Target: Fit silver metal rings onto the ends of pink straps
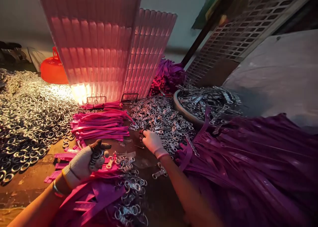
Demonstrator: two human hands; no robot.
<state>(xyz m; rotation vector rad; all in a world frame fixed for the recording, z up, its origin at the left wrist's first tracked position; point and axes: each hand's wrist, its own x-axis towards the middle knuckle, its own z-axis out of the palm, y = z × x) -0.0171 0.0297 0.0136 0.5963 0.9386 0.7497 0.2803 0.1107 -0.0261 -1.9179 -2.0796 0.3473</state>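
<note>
My left hand (81,162), in a pale glove with bare dark-stained fingertips, is curled around several metal rings (94,157). It hovers above magenta straps with metal clasps (128,162) at their ends. My right hand (153,142), gloved too, reaches to the near left edge of a loose pile of metal clasps (161,116). Its fingers are drawn together, and what lies between them, if anything, is hidden. Just beyond both hands lies a stacked bundle of magenta straps (101,122).
A large heap of metal rings (32,114) spreads at left beside an orange lamp shade (53,69). Translucent ribbed panels (99,51) stand at the back. A round basin (180,104) of clasps sits at right, behind a big purple strap pile (248,160).
</note>
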